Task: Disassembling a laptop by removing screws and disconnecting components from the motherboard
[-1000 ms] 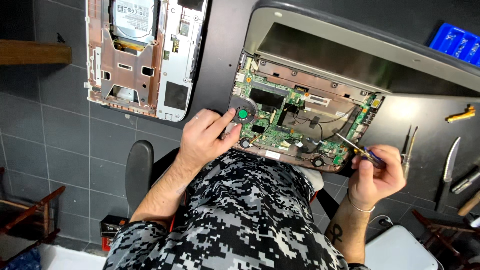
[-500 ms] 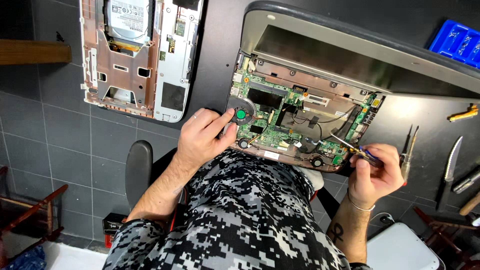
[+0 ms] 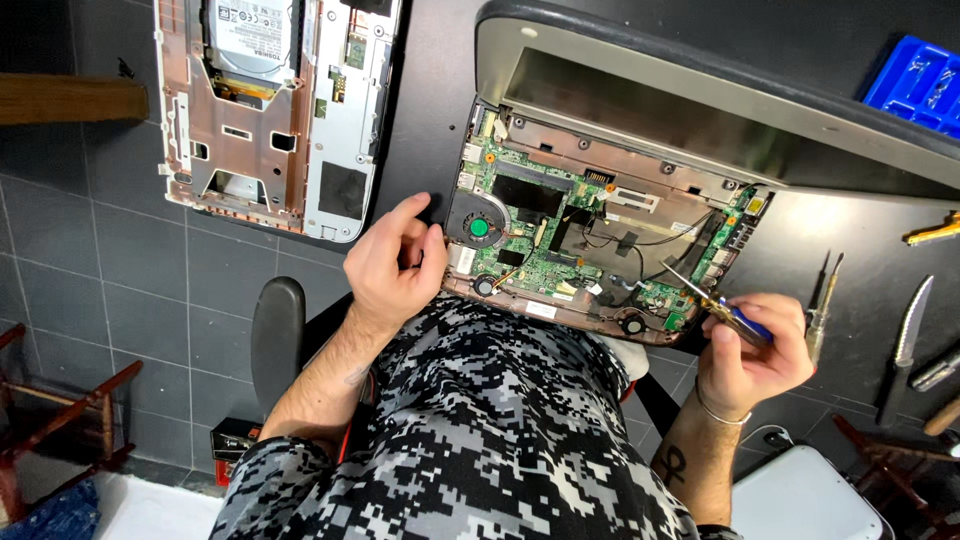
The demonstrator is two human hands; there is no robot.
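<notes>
1. Opened laptop (image 3: 600, 240): base shell with its top cover off, lying on the dark counter (image 3: 430, 110) at centre frame; the green mainboard (image 3: 530, 235) is exposed, and the hinged screen lid (image 3: 700, 120) stands open toward 1 o'clock.
2. Cooling fan (image 3: 479, 222): round, black, with a green hub, at the mainboard's 9 o'clock corner, just beside the left hand.
3. Left hand (image 3: 392, 265): rests at the laptop's 9 o'clock edge, thumb and fingers curled toward each other in a narrow grip near the fan corner; whether anything small is pinched between them cannot be told.
4. Right hand (image 3: 755, 350): at the laptop's 4 o'clock corner, closed around a blue-handled screwdriver (image 3: 715, 305).
5. Screwdriver shaft: points toward 10 o'clock, its tip over the board's lower right area near the black wires (image 3: 620, 240).
6. Detached chassis panel (image 3: 275, 105): silver and copper-coloured, with a hard drive (image 3: 250, 30) seated in it, lying at 11 o'clock, well apart from the laptop.
7. Blue parts tray (image 3: 915, 80): at 2 o'clock, at the frame's edge.
8. Loose hand tools (image 3: 915, 330): a slim pick, a blade-shaped tool and others laid on the counter at 3 o'clock, just beside the right hand.
9. Camouflage-patterned shirt (image 3: 480, 440): fills 6 o'clock, over a black chair.
</notes>
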